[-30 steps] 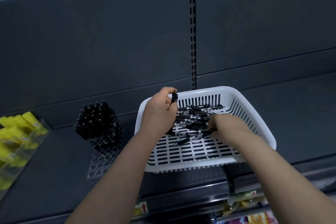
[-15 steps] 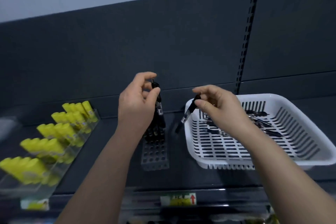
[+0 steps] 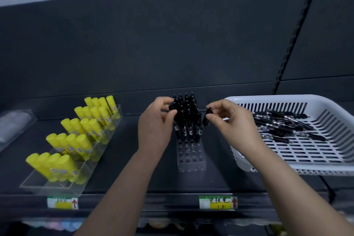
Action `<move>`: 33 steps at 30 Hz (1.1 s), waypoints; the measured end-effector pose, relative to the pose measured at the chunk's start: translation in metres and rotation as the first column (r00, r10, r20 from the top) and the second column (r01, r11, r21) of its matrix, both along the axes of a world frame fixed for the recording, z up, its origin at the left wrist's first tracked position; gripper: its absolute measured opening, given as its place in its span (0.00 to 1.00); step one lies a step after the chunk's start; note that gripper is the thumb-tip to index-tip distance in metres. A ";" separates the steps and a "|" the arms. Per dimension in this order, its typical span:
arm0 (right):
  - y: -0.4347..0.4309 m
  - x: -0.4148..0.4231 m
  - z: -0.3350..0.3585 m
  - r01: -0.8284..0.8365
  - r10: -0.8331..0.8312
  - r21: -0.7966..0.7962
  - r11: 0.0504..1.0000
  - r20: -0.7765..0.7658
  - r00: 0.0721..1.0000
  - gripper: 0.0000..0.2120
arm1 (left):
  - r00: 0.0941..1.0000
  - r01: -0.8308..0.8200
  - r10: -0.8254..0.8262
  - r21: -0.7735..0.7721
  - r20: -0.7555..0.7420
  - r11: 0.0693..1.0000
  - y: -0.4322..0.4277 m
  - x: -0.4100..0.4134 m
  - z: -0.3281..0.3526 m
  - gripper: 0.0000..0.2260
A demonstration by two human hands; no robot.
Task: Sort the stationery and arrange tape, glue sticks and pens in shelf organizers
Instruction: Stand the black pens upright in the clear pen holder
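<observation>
Well, left grip point(image 3: 155, 128) and right grip point(image 3: 231, 120) each pinch a black plastic pen point(image 3: 206, 119) at the clear perforated holder point(image 3: 191, 159) mid-way along the dark shelf point(image 3: 134, 178); a crooked push could miss free holes and topple standing pens point(image 3: 186, 115).

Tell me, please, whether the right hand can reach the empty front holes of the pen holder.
Probably yes. The right hand pinches a pen right beside the pen holder, whose front holes stand empty; the left hand grips another pen at the back, out of the way.
</observation>
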State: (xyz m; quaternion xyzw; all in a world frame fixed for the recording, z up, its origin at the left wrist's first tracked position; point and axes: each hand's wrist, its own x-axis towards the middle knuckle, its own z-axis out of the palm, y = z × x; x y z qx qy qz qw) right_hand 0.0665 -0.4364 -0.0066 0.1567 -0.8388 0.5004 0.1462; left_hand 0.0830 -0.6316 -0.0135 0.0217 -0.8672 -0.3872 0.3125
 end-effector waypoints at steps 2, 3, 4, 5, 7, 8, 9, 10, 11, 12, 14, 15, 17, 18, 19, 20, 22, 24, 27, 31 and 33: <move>-0.002 0.001 -0.002 0.012 -0.012 0.018 1.000 0.006 1.000 0.09 | 1.000 0.017 -0.017 -0.009 0.027 1.000 -0.001 -0.002 -0.005 0.11; -0.003 0.001 -0.003 0.016 -0.016 0.024 1.000 0.006 1.000 0.09 | 0.999 0.027 -0.026 -0.021 0.042 0.999 -0.001 -0.002 -0.008 0.11; -0.004 0.001 -0.003 0.019 -0.019 0.028 0.999 0.002 1.000 0.09 | 0.998 0.038 -0.036 -0.040 0.057 0.998 -0.001 -0.002 -0.011 0.11; -0.005 0.002 -0.003 0.020 -0.020 0.031 0.999 -0.005 1.000 0.09 | 0.996 0.050 -0.045 -0.060 0.070 0.997 -0.001 -0.001 -0.014 0.11; -0.008 0.003 -0.002 0.016 -0.015 0.038 0.999 -0.027 1.000 0.10 | 0.994 0.073 -0.064 -0.090 0.090 0.993 -0.001 0.001 -0.020 0.11; -0.010 0.004 -0.002 0.011 -0.010 0.040 0.999 -0.039 0.999 0.10 | 0.993 0.082 -0.073 -0.094 0.092 0.992 0.000 0.002 -0.023 0.11; -0.011 0.004 -0.001 0.006 -0.004 0.039 0.999 -0.049 0.999 0.11 | 0.993 0.084 -0.076 -0.093 0.087 0.992 0.000 0.003 -0.025 0.12; -0.013 0.005 -0.001 0.001 0.001 0.036 0.999 -0.056 0.998 0.11 | 0.994 0.079 -0.072 -0.093 0.078 0.993 0.001 0.004 -0.026 0.12; -0.015 0.005 -0.001 -0.002 0.004 0.033 0.999 -0.060 0.998 0.11 | 0.996 0.071 -0.065 -0.092 0.067 0.993 0.002 0.004 -0.027 0.13; -0.016 0.004 -0.001 -0.004 0.006 0.031 1.000 -0.061 0.998 0.11 | 0.996 0.067 -0.062 -0.088 0.057 0.994 0.003 0.004 -0.027 0.13; -0.020 0.002 -0.002 -0.010 0.012 0.038 0.999 -0.063 0.998 0.10 | 0.996 0.075 -0.072 -0.071 0.045 0.995 0.004 0.005 -0.026 0.13; -0.023 0.001 -0.002 -0.012 0.015 0.049 0.999 -0.067 0.998 0.10 | 0.995 0.087 -0.084 -0.070 0.045 0.994 0.004 0.005 -0.025 0.14; -0.030 -0.001 -0.002 -0.017 0.024 0.080 0.997 -0.084 0.996 0.09 | 0.992 0.117 -0.113 -0.089 0.056 0.989 0.002 0.007 -0.024 0.15; -0.034 -0.002 -0.002 -0.023 0.032 0.096 0.995 -0.093 0.995 0.09 | 0.990 0.129 -0.124 -0.097 0.063 0.987 0.001 0.008 -0.022 0.17; -0.037 -0.003 -0.002 -0.030 0.042 0.112 0.993 -0.104 0.994 0.10 | 0.989 0.137 -0.131 -0.100 0.066 0.986 -0.002 0.009 -0.020 0.17; -0.041 -0.004 -0.002 -0.036 0.051 0.129 0.991 -0.114 0.992 0.10 | 0.989 0.138 -0.131 -0.102 0.066 0.985 -0.005 0.011 -0.018 0.18; -0.048 -0.007 -0.003 -0.041 0.063 0.174 0.984 -0.122 0.991 0.10 | 0.991 0.121 -0.114 -0.112 0.062 0.986 -0.012 0.012 -0.014 0.17; -0.052 -0.010 -0.008 -0.043 0.069 0.239 0.970 -0.102 0.992 0.11 | 0.994 0.100 -0.094 -0.121 0.057 0.988 -0.018 0.014 -0.011 0.15; -0.058 -0.012 -0.018 -0.056 0.069 0.314 0.948 -0.031 0.997 0.13 | 0.996 0.085 -0.078 -0.130 0.053 0.988 -0.023 0.017 -0.009 0.12; -0.060 -0.014 -0.024 -0.030 0.032 0.289 0.957 -0.001 0.999 0.12 | 0.995 0.093 -0.086 -0.152 0.053 0.984 -0.024 0.021 -0.011 0.11; -0.057 -0.014 -0.023 -0.038 0.034 0.298 0.954 0.020 0.999 0.13 | 0.995 0.098 -0.093 -0.160 0.041 0.982 -0.022 0.021 -0.010 0.10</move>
